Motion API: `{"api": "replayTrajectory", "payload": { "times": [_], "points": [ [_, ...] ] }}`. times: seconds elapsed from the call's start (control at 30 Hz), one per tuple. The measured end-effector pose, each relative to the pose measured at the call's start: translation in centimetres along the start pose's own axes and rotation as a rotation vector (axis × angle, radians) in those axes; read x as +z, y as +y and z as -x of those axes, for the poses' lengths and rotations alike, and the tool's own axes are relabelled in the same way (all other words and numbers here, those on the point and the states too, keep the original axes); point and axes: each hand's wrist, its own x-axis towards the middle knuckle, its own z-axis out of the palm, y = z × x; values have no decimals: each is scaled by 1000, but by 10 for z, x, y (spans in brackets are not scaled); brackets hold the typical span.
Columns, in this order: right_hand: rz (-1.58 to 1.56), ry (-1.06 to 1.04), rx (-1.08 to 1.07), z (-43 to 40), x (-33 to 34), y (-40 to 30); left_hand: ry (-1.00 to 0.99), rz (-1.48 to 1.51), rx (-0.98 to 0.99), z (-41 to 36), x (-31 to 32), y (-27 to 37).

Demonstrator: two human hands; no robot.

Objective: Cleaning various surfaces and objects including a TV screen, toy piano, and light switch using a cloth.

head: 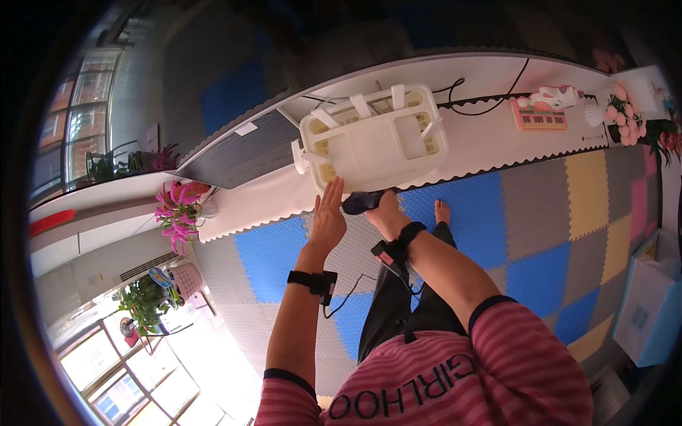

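Observation:
In front of me stands a cream plastic rack [367, 146] with a flat tray-like top and several white arms. It rests on a white cabinet top with a scalloped cover [469, 144]. My left hand [326, 221] is held flat at its near-left edge, fingers stretched out and nothing in them. Its fingertips overlap the rack's edge; whether they touch cannot be told. Just to the right, my right hand [386, 213] grips a small dark item [362, 202], possibly cloth. The fingers on its far side are mostly hidden.
A large dark glossy screen [330, 48] rises behind the rack. Black cables [469, 109] trail over the cabinet. Toward the right are a pink toy keyboard [541, 114] and pink flowers [624, 120]; magenta flowers [178, 213] stand left. Foam mats [538, 271] cover the floor.

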Motion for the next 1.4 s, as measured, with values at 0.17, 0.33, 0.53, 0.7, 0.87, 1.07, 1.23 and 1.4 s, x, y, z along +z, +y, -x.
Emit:
{"api": "replayTrajectory", "payload": {
  "times": [0.17, 0.33, 0.53, 0.7, 0.87, 1.07, 1.23, 1.4],
  "points": [
    [-211, -102, 230, -42, -15, 68, -44, -53, -64, 12, -21, -18],
    [-310, -126, 193, -82, -22, 65, -91, -152, -5, -6, -25, -5],
    [-302, 6, 118, -67, -14, 61, 30, -337, 28, -1, -11, -12],
    [-253, 65, 131, -62, -21, 8, 52, -371, 66, -1, 2, 0],
    [-105, 106, 73, -34, -27, -49, 30, -478, 53, 3, 14, 2],
    [85, 209, -60, -22, -37, -168, 128, -434, 60, -4, 38, 16],
    [457, 367, -256, -4, -12, -212, 117, -393, -52, 2, 39, 10],
    [1022, 264, -954, -28, -30, -246, 140, -384, -17, 4, 40, 10]
  ]
}}
